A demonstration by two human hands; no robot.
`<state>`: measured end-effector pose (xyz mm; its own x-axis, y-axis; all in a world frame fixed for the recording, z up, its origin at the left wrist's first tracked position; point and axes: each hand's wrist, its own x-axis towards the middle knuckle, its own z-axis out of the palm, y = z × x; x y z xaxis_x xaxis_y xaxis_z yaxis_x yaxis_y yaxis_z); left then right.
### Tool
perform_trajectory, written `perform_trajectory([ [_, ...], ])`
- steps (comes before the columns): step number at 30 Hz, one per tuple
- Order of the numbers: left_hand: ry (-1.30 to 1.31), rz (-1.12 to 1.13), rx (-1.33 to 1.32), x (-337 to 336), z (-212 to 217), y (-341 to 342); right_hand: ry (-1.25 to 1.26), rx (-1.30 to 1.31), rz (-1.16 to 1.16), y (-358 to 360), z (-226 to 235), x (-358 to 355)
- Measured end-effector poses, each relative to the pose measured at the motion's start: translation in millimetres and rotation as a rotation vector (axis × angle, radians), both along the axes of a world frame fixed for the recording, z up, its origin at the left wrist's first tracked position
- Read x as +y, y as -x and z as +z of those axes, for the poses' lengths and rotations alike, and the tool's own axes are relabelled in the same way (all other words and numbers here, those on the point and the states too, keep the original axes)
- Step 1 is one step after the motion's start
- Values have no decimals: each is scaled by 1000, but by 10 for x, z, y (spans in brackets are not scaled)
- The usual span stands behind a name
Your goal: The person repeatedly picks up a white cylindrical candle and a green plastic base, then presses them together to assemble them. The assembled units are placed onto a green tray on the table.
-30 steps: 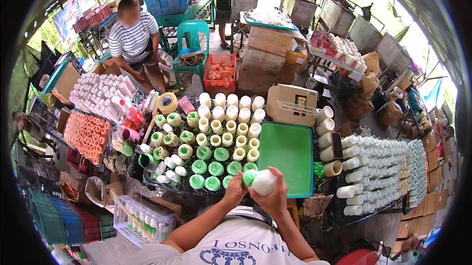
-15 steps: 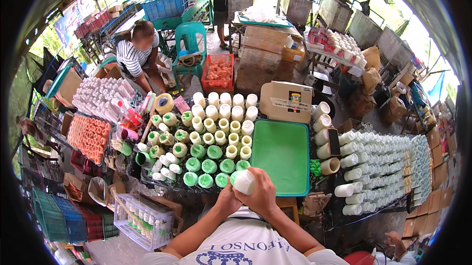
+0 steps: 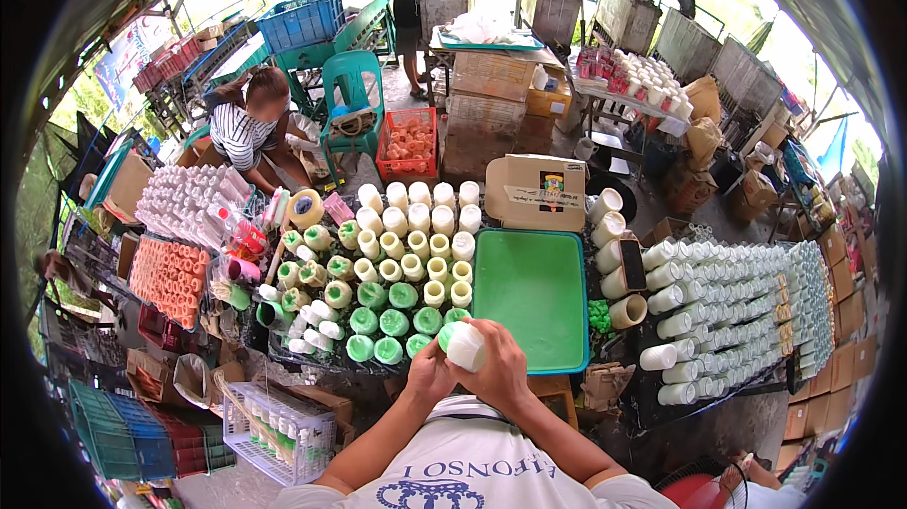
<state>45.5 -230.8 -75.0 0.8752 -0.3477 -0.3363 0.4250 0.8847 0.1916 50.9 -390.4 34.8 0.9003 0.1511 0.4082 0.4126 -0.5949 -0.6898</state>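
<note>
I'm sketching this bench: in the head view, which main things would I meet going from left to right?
Orange tubes → held piece → green tray → green clump → phone → rows of pale cups.

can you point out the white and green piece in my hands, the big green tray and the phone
White and green piece [image 3: 467,348]: head view, on its white side
Big green tray [image 3: 529,296]: head view, on its bare flat inside
Phone [image 3: 631,264]: head view, on its dark screen
</note>
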Motion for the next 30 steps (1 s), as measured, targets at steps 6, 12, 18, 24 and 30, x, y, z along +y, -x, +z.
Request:
perform_trajectory([
  [6,68,42,63,-55,-147,-53,33,-16,41,41,-26,-16],
  [12,-214,129,270,-182,-112,-68,44,17,47,64,-112,-14],
  [18,-284,178,356,-206,-76,-81,80,28,45,87,-114,-11],
  [24,-289,209,356,-208,5,-77,88,39,49,87,-120,-6],
  [30,-364,305,268,-197,-19,-117,-15,66,74,84,-241,-55],
])
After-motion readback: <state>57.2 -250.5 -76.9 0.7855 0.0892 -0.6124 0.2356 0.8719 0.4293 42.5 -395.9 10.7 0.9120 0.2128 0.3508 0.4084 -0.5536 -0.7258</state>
